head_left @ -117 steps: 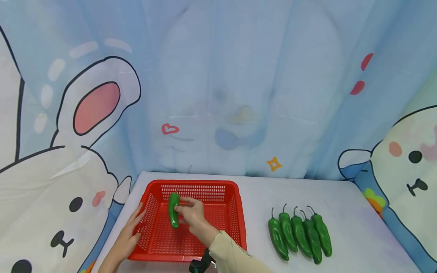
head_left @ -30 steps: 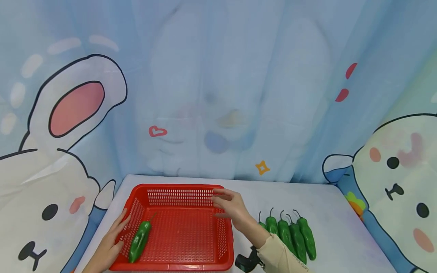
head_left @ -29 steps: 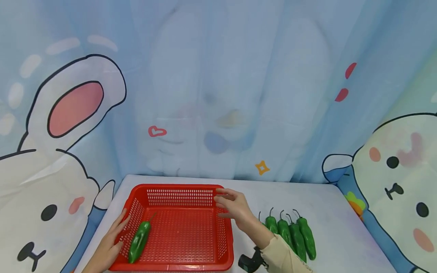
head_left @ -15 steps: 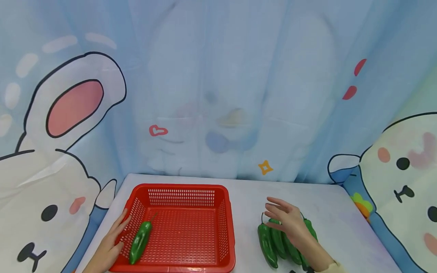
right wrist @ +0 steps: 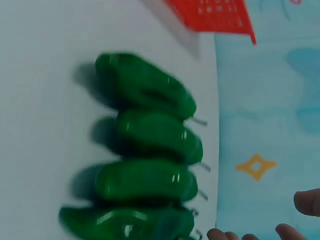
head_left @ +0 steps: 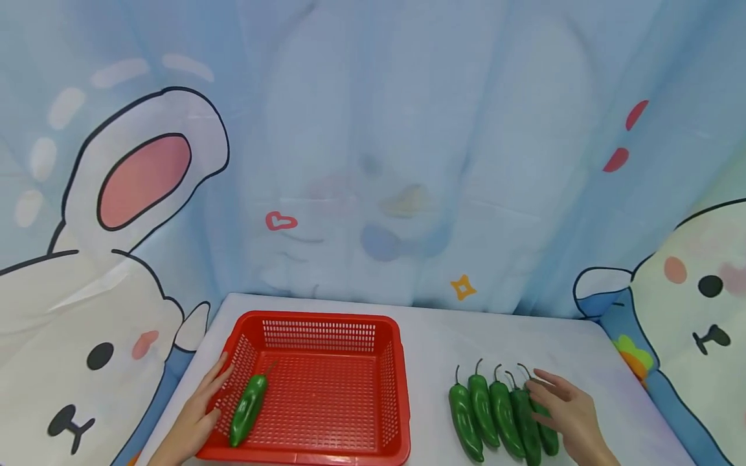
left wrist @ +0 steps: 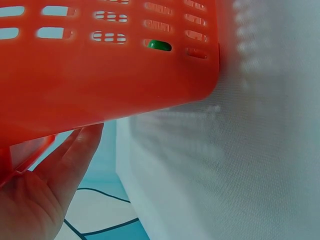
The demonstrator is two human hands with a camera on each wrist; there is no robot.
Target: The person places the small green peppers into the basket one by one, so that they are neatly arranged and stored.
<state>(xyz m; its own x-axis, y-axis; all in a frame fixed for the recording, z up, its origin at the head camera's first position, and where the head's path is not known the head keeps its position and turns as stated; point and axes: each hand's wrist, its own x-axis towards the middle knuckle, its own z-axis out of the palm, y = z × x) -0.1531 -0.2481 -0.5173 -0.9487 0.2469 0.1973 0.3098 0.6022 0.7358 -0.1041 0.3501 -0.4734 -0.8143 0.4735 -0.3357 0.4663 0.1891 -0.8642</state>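
Observation:
My left hand (head_left: pixel 195 414) rests against the left side of a red plastic basket (head_left: pixel 332 401), fingers fairly straight along its rim and outer wall. Inside that basket, near the left wall, lies one green chili pepper (head_left: pixel 248 411); a bit of its green shows through a slot in the left wrist view. To the right, several more green chili peppers (head_left: pixel 462 424) lie side by side, stems pointing away. Over the rightmost pepper (head_left: pixel 550 442) is my right hand (head_left: pixel 568 411), partly covering it, fingers loosely bent and thumb apart. In the right wrist view its fingertips (right wrist: pixel 217 234) enter at the lower right.
Everything stands on a white-covered table (head_left: pixel 431 349). Behind it hangs a light blue curtain (head_left: pixel 361 149) printed with cartoon animals. A strip of table separates the basket from the pepper row.
Earlier my right hand held a pepper above the basket; that pepper now lies inside. The hand has since moved right to the far end of the row. My left hand has stayed at the basket.

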